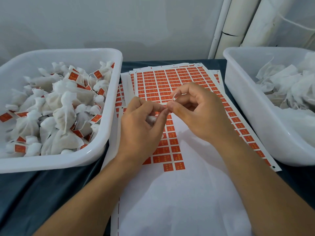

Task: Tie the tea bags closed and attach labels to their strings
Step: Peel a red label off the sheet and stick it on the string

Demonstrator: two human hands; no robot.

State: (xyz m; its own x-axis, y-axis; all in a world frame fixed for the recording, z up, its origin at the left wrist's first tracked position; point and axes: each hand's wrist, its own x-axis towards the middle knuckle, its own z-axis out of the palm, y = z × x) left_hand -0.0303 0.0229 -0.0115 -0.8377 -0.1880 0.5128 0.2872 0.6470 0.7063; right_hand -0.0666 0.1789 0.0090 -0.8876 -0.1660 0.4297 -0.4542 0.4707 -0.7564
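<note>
Far left of the fingers: a white tub [111, 92] on the bench [42, 193], heaped with tied tea bags [56, 113] carrying red labels [73, 76] on their strings.

Left hand [141, 126]: forearm entering from the lower left, angled up toward the centre, back of the hand facing the camera. Fingers [159, 109] curled, thumb and forefinger pressed together in a pinch at the tips; a small white tea bag [151, 118] tucked into the palm behind them, mostly hidden.

Between the two sets of fingertips, touching: a short white string [174, 96], one loose end standing up just above the pinch.

Right hand [201, 114]: forearm entering from the lower right, angled up and inward, wrist raised, back of the hand turned up and outward. Fingers [180, 91] arched and bent, forefinger hooked over the top, thumb meeting the left fingertips at the string; pinching the string, as far as visible, though the exact contact is too small to tell.

Beneath and beyond both hands: overlapping sheets of red labels [170, 79] flat on the bench, the near sheet largely peeled bare white [179, 193].

Far right of the fingers: a second white tub [238, 92] holding loose white bags [286, 84] with no red labels visible.
</note>
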